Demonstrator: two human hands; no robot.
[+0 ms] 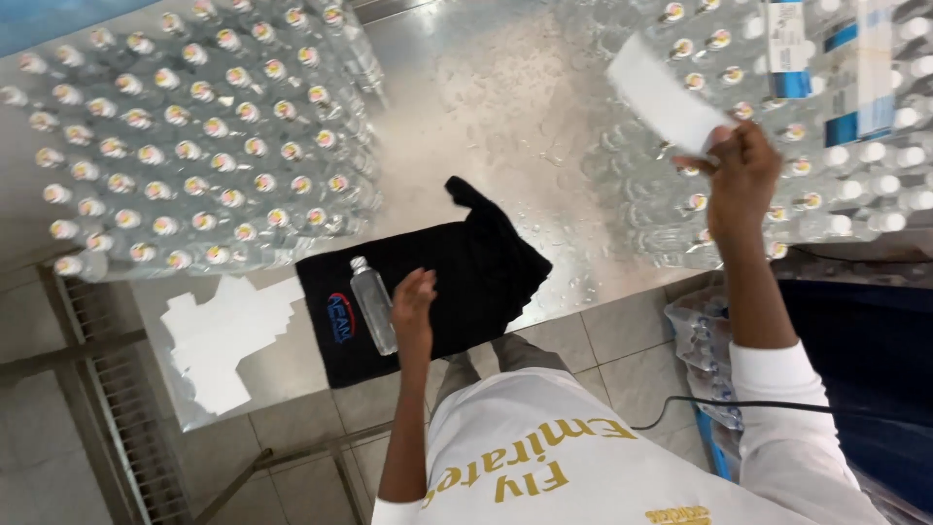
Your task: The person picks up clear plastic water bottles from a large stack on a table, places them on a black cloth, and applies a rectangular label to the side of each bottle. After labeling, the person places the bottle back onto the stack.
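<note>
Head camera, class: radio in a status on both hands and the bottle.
Left hand rests beside the clear bottle lying on the black cloth. Right hand pinches a white label, raised. Upright bottles crowd both sides.

We see a wet steel table (486, 107) bearing capped bottles (194, 136) at both far corners, a black cloth (466, 262) (bottle (372, 304) atop) and white labels (219, 340) along its near edge.

Massed clear capped bottles (194, 136) crowd the wet steel table (486, 107) — white labels (219, 335) stacked nearby (loosely) — over a tiled floor (622, 340).
</note>
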